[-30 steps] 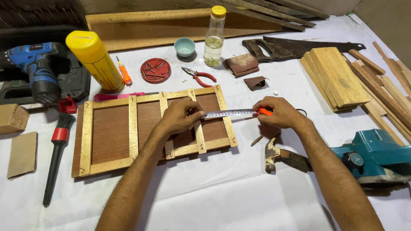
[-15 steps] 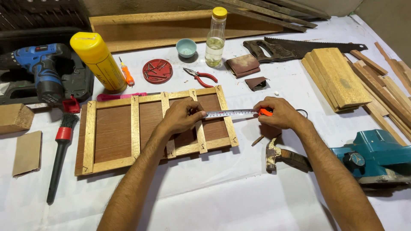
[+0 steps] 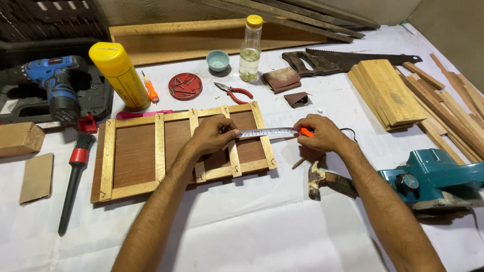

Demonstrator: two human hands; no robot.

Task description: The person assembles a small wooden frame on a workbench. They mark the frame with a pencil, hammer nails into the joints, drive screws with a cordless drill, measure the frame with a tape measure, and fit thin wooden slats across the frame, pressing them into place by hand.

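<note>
A flat wooden panel [image 3: 133, 156] with pale frame strips and brown insets lies on the white-covered bench. My left hand [image 3: 212, 135] rests on its right part, pinching the end of a steel tape blade [image 3: 267, 133] against a strip. My right hand [image 3: 322, 133] is just off the panel's right edge, closed around the orange tape measure case [image 3: 305, 132], with the blade stretched level between the two hands.
A hammer [image 3: 322, 179] and a teal electric planer [image 3: 433, 179] lie at right. Wood slats [image 3: 388, 93], a handsaw [image 3: 348, 59], pliers [image 3: 234, 91], a bottle [image 3: 250, 43], a red lid of nails [image 3: 185, 85], a yellow can [image 3: 118, 75], a blue drill [image 3: 53, 83] and a brush [image 3: 75, 171] surround the panel.
Both hands hold the same pose with the tape stretched. The view has shifted slightly; nothing on the bench has moved.
</note>
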